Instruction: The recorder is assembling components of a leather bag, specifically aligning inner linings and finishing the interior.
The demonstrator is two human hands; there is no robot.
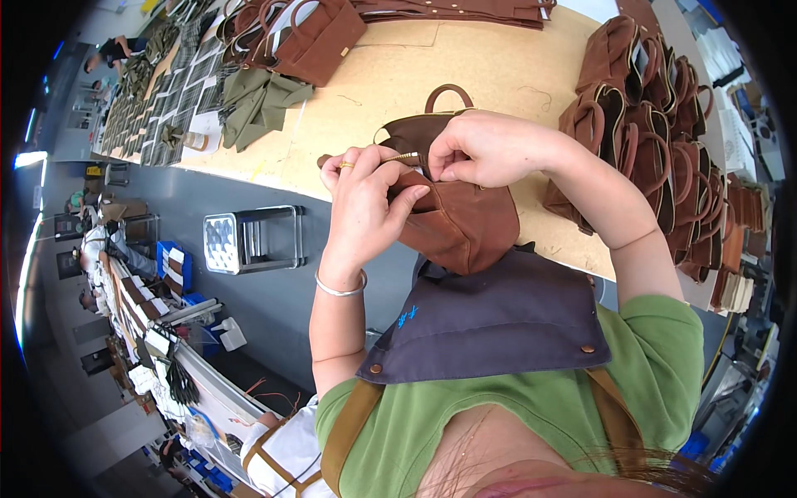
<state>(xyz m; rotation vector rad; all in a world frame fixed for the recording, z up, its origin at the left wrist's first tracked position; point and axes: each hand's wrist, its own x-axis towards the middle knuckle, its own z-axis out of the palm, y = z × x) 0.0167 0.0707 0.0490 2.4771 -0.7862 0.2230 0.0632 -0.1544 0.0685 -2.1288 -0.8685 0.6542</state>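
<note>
A brown handbag (481, 226) lies tilted at the table's near edge, against my front, its mouth open and dark inside. Its rolled handle (448, 90) stands up on the far side. My left hand (364, 199) is closed on the bag's near rim, with the thumb on the outside. A gold-toothed zipper (403, 158) runs from its fingers toward my right hand (491, 148). The right fingers are pinched together at the opening, beside the zipper's end; what they hold is hidden. A small pale patch shows beneath the fingertips.
The pale worktable (490, 58) carries stacked brown handbags (656, 141) at the right and more bags (311, 41) at the far left. Olive cloth pieces (257, 104) lie near its left edge. A metal stool (253, 239) stands on the floor to the left. People work farther off.
</note>
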